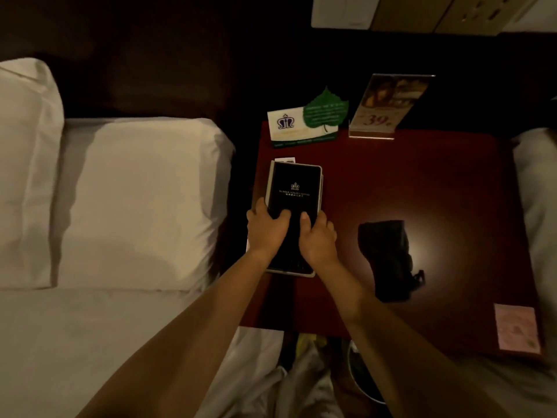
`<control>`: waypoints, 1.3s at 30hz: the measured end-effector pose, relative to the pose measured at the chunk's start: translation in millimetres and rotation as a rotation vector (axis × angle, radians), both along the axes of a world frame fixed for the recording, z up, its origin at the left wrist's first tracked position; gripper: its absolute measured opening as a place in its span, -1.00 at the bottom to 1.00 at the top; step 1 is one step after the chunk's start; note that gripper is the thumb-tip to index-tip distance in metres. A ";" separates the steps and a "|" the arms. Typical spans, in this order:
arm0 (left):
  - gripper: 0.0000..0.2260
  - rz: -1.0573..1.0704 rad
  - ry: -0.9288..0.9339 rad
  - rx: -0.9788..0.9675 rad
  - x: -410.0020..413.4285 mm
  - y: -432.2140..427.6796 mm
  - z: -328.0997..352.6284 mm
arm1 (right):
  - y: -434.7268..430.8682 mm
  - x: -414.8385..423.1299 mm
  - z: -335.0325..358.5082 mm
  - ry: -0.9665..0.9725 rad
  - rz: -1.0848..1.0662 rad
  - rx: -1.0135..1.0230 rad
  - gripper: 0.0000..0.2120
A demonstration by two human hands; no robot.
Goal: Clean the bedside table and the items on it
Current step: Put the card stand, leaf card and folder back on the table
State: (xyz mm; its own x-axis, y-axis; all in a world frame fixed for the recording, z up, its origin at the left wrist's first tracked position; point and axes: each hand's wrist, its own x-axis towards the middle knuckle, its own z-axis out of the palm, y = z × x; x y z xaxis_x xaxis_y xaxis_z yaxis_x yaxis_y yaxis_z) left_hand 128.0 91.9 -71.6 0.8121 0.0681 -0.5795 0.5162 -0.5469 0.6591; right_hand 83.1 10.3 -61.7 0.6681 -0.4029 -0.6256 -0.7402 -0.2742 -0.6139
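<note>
A dark red bedside table [428,182] stands between two beds. A black hotel folder [297,188] with a pale edge lies at the table's left side. My left hand [266,229] grips its left edge with the thumb on the cover. My right hand [318,236] grips its near right part, thumb on top as well. A dark crumpled cloth [387,257] lies on the table to the right of my hands, apart from them.
At the back of the table stand a white tent card [289,126] with a green leaf card [325,111] and an acrylic sign holder [382,107]. A pink note [517,331] lies at the near right corner. White pillows [135,200] lie left; a bin [361,375] sits below.
</note>
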 end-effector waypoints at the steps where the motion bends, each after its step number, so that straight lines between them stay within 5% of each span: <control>1: -0.41 0.000 -0.009 0.008 0.7 -1.0 -1.4 | -0.7 0.5 -1.4 -0.008 0.004 -0.001 -0.44; 28: -0.51 0.072 -0.101 0.022 15.1 -9.2 -6.1 | -35.0 39.4 -13.5 -0.082 0.076 -0.029 -0.54; 33: -0.38 0.064 -0.236 -0.088 77.4 -23.9 2.8 | -73.7 86.6 -17.1 -0.165 -0.042 -0.049 -0.51; 39: -0.37 0.068 -0.106 -0.232 153.5 -57.3 9.9 | -107.9 139.6 -27.4 -0.183 -0.072 0.054 -0.49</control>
